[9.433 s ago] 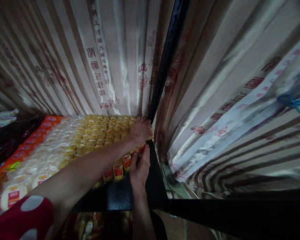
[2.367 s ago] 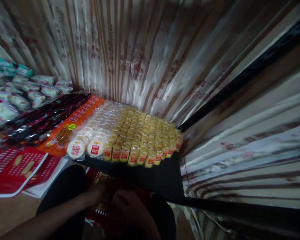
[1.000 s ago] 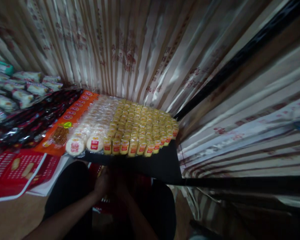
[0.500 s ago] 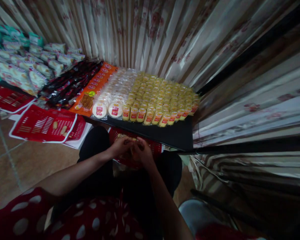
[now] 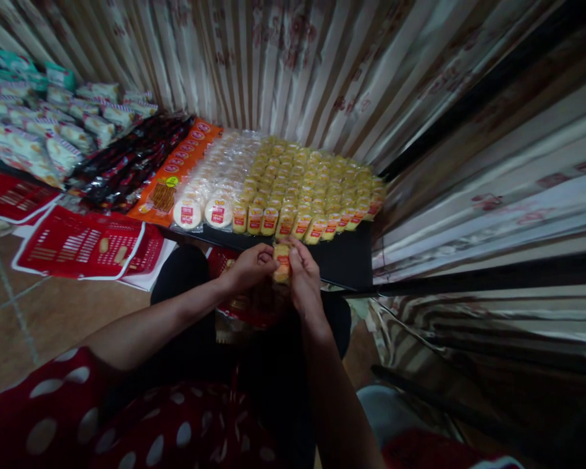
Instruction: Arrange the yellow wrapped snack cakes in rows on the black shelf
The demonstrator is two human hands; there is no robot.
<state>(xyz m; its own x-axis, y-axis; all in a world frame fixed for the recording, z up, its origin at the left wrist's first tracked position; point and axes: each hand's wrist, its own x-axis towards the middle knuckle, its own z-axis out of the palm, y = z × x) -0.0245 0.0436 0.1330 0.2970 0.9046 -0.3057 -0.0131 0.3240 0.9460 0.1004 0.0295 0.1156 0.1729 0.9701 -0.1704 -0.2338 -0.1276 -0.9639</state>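
Observation:
A small yellow wrapped snack cake (image 5: 282, 264) with a red and orange label is held upright between my hands. My right hand (image 5: 305, 277) grips its right side, thumb in front. My left hand (image 5: 252, 267) has its fingers closed at the pack's left edge. Just beyond, rows of similar yellow packs (image 5: 300, 189) stand on the black table (image 5: 344, 260). Below my hands a red basket (image 5: 247, 314) sits between my knees, with yellowish items in it that I cannot make out clearly.
Left of the yellow packs are round white wrapped snacks (image 5: 219, 212), an orange bag (image 5: 161, 192), dark packets (image 5: 122, 163) and white bags (image 5: 63, 150). Another red basket (image 5: 85, 241) stands at the left. A striped curtain (image 5: 244, 65) hangs behind; a dark bar (image 5: 469, 277) juts out at right.
My hands have risen from over the basket toward the table edge, bringing the yellow pack into clear view. The whole view has shifted slightly.

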